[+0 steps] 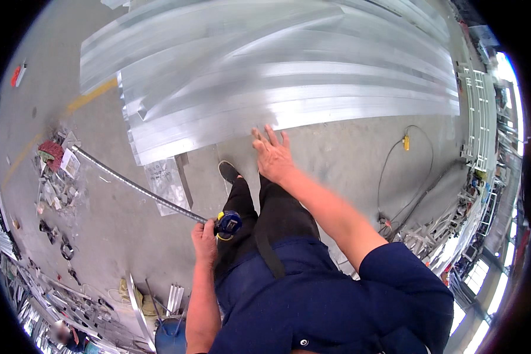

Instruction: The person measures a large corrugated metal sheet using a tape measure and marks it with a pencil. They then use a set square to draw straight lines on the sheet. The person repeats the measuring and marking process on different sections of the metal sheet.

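Note:
My left hand (pixel 205 241) is closed on a tape measure (pixel 230 223) with a dark blue and yellow case, gripping it where the blade leaves the case. Its metal blade (pixel 138 187) is pulled far out and slants up to the left, over the floor. In front of me my right hand (pixel 274 156) reaches forward with fingers spread and nothing in it. Those fingertips are by the near edge of a stack of long silvery metal sheets (pixel 336 97); whether they touch it I cannot tell.
Under the sheets' near left corner lies a clear plastic sheet (pixel 165 186). Scraps and a red cloth (pixel 52 154) litter the floor at left. A cable with a yellow control box (pixel 406 142) lies at right, near white metal frames (pixel 477 118). A blue drum (pixel 170 337) stands behind me.

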`<action>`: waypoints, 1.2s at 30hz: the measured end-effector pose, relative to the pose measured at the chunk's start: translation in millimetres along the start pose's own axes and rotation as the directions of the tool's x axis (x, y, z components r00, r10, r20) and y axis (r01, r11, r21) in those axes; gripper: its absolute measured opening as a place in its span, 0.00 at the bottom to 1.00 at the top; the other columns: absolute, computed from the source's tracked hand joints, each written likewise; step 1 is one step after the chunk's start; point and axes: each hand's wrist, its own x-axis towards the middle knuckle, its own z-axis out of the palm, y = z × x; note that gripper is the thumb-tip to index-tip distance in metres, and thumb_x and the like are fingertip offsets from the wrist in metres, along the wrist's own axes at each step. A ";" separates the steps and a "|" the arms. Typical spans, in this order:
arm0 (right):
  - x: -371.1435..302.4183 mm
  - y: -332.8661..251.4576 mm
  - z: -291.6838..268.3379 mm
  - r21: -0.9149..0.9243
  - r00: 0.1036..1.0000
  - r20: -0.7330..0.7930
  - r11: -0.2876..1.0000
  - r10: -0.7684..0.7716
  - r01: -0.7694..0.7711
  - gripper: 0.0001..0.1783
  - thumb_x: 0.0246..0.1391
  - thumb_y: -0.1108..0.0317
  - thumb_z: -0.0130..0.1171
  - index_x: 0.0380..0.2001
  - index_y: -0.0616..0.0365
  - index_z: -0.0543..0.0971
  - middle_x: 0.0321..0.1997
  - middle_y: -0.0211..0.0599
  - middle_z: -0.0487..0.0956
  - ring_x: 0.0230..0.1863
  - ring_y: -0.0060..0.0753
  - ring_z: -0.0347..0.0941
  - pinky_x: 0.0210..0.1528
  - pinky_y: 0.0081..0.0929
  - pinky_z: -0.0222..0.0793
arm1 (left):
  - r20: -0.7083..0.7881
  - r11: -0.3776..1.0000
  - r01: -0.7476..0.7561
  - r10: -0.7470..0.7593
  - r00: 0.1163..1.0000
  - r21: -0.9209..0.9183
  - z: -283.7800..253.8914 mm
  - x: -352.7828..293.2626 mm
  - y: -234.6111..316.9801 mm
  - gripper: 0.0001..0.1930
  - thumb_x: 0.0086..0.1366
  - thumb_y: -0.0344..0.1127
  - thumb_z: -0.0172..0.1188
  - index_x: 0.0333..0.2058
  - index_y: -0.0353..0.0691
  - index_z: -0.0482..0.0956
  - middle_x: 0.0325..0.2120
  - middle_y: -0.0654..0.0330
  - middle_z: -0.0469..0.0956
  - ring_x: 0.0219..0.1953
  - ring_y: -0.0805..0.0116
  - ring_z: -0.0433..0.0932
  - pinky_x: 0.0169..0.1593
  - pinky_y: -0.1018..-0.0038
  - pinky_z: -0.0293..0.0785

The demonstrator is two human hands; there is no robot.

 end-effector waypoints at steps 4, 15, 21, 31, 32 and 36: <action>7.5 3.7 -7.9 -0.009 0.999 0.020 0.999 0.051 -0.050 0.16 0.52 0.72 0.48 0.46 0.48 0.65 0.70 0.33 0.62 0.72 0.50 0.50 0.67 0.65 0.39 | -0.004 0.998 0.004 -0.004 1.000 -0.065 13.7 -3.1 16.9 0.10 0.65 0.33 0.56 0.30 0.32 0.79 0.25 0.67 0.77 0.28 0.80 0.72 0.34 0.80 0.69; 36.0 12.1 -4.1 0.102 0.990 -0.092 0.990 0.107 -0.097 0.24 0.48 0.64 0.58 0.52 0.45 0.71 0.57 0.30 0.73 0.70 0.45 0.55 0.67 0.55 0.47 | 0.193 0.918 0.131 -0.061 0.979 -0.373 74.2 6.8 27.6 0.11 0.66 0.30 0.55 0.46 0.35 0.70 0.37 0.61 0.76 0.38 0.73 0.76 0.46 0.73 0.73; 8.3 41.9 -52.2 0.359 0.980 -0.183 0.933 0.076 -0.005 0.34 0.46 0.70 0.64 0.59 0.52 0.68 0.50 0.40 0.75 0.61 0.48 0.66 0.61 0.41 0.63 | 0.325 0.789 0.272 -0.097 0.941 -0.551 170.3 27.8 -3.1 0.05 0.70 0.31 0.53 0.44 0.43 0.72 0.40 0.62 0.78 0.41 0.71 0.77 0.45 0.68 0.78; -51.9 159.3 -95.1 0.352 0.939 -0.106 0.896 0.326 -0.271 0.29 0.50 0.71 0.62 0.56 0.52 0.68 0.54 0.39 0.74 0.49 0.38 0.72 0.52 0.34 0.68 | 0.299 0.635 0.291 -0.098 0.949 -0.716 284.3 47.1 5.5 0.04 0.70 0.31 0.52 0.43 0.47 0.71 0.41 0.61 0.77 0.42 0.70 0.78 0.46 0.67 0.78; -53.4 166.7 -98.5 0.353 0.938 -0.109 0.895 0.330 -0.273 0.27 0.51 0.71 0.62 0.55 0.52 0.68 0.55 0.38 0.74 0.49 0.38 0.72 0.52 0.34 0.69 | 0.283 0.626 0.281 -0.099 0.954 -0.727 290.9 49.7 6.7 0.04 0.70 0.31 0.52 0.43 0.47 0.71 0.41 0.62 0.77 0.42 0.70 0.78 0.46 0.66 0.78; -56.8 193.3 -105.9 0.385 0.931 -0.108 0.878 0.349 -0.285 0.24 0.52 0.70 0.62 0.52 0.51 0.67 0.57 0.36 0.74 0.49 0.36 0.72 0.48 0.31 0.70 | 0.214 0.624 0.237 -0.113 0.970 -0.744 309.4 66.7 10.0 0.04 0.70 0.31 0.52 0.42 0.48 0.72 0.38 0.63 0.76 0.40 0.69 0.78 0.44 0.65 0.79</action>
